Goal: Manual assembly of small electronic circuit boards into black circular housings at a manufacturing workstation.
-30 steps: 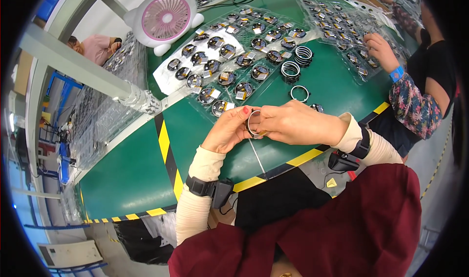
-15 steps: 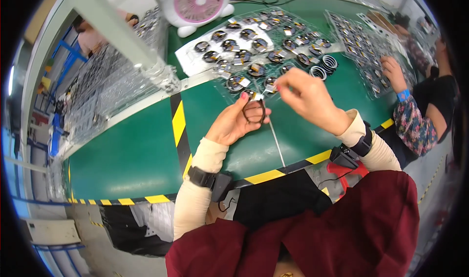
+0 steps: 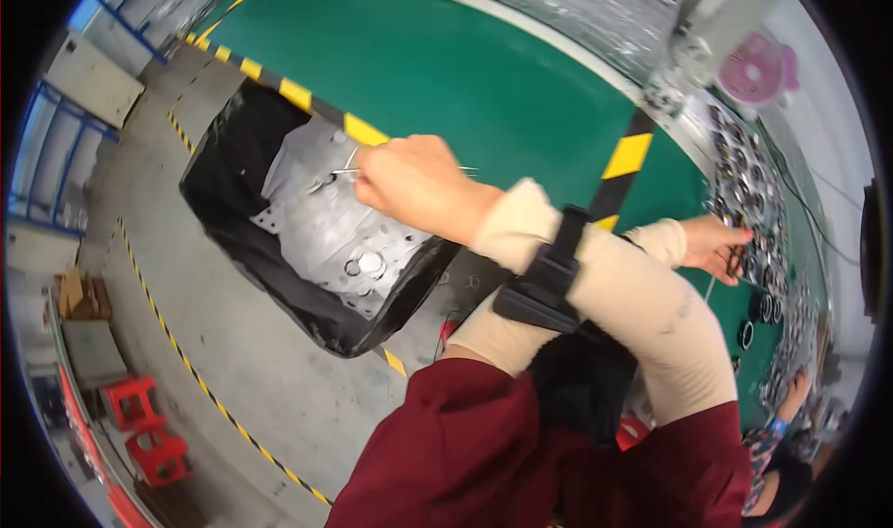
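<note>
My right hand (image 3: 409,179) reaches across to the left, over a black-lined bin (image 3: 219,207). Its fingers are closed around a slim metal tool, apparently tweezers (image 3: 346,171), whose tip points left. A thin pale curved strip shows by the fingertips; I cannot tell whether the tool grips it. Under my right forearm, my left arm extends to the right. My left hand (image 3: 712,247) pinches a dark ring-shaped part (image 3: 734,266) beside the rows of small round parts (image 3: 744,174). Pale sheets and scraps (image 3: 335,226) lie inside the bin.
The green table (image 3: 446,53) has a yellow-and-black striped edge. A pink and white fan (image 3: 752,67) stands at its far right, and black rings (image 3: 747,334) lie near my left hand. Red stools (image 3: 156,454) stand on the floor at lower left. A co-worker's hand (image 3: 795,393) is at lower right.
The view has swung left. My right hand has moved from beside the left hand to over the bin. My left hand still holds the ring-shaped part near the other parts.
</note>
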A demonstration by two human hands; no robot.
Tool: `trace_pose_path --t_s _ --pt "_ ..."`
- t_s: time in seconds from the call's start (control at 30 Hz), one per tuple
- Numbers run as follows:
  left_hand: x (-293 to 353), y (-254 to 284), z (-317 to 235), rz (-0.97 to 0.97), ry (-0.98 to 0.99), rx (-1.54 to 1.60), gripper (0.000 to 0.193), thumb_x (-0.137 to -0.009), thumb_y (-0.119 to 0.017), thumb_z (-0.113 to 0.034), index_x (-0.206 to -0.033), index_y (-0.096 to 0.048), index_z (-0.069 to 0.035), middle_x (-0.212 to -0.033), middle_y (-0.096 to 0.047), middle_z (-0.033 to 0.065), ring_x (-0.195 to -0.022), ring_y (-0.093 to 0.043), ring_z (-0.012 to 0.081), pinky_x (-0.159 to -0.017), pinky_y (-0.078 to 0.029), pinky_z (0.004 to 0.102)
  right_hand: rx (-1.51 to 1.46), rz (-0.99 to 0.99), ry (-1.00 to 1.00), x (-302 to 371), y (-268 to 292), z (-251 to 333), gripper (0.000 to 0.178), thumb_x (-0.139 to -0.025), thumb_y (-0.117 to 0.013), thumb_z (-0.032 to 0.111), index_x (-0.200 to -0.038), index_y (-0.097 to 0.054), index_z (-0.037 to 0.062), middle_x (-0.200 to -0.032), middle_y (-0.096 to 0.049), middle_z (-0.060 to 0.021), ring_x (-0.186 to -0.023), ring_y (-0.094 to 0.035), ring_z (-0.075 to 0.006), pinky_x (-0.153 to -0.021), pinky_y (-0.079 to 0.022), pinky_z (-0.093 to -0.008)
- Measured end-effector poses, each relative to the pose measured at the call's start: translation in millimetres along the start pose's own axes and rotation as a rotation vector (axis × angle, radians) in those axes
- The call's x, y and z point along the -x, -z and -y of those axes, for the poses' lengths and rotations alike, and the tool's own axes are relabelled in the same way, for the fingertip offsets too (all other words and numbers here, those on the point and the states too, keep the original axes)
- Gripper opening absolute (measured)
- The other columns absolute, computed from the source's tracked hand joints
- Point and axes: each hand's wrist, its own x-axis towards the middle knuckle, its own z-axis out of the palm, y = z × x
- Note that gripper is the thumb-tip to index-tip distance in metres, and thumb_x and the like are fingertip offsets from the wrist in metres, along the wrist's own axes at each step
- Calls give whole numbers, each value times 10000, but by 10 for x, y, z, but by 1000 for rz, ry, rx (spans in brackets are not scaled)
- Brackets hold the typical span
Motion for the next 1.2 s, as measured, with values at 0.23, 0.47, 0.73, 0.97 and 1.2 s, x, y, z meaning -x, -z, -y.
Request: trace_pose_path --t_s 0.23,0.47,0.73,0.97,1.2 --pt "-104 94 28 218 -9 57 376 -837 -552 -311 -881 -519 61 -783 -582 214 -694 -608 318 -635 -528 399 -34 254 -82 -290 -1037 -194 194 -759 -536 160 -874 -614 24 -717 -600 -184 -595 -577 -333 -567 -448 -411" --pt "-86 127 41 209 -52 6 379 -841 -545 -315 -896 -521 59 -804 -584 216 -713 -607 320 -661 -522 403 -480 466 -341 -340 -926 -229 163 -704 -553 101 -795 -620 -17 -757 -620 -179 -694 -608 -285 -620 -472 -356" --pt "-96 122 120 174 -62 -92 383 -844 -537 -319 -913 -523 58 -829 -586 219 -734 -605 321 -691 -516 408 -610 629 -779 -362 -743 -87 159 -715 -598 55 -863 -599 -2 -705 -606 -86 -569 -534 -136 -538 -431 -271" --pt "-68 92 85 135 -33 -99 387 -848 -531 -322 -927 -525 57 -850 -588 221 -753 -604 323 -717 -510 413 -762 344 -440 -238 -183 254 110 -675 -680 55 -771 -639 20 -681 -561 -12 -555 -445 -53 -487 -360 -223" --pt "178 13 -147 249 464 817 401 -875 -475 -334 -990 -521 47 -928 -587 206 -856 -586 310 -814 -466 405 -501 -243 -500 736 1526 -47 176 -760 -611 165 -723 -630 -6 -605 -601 -32 -502 -485 -77 -455 -368 -221"
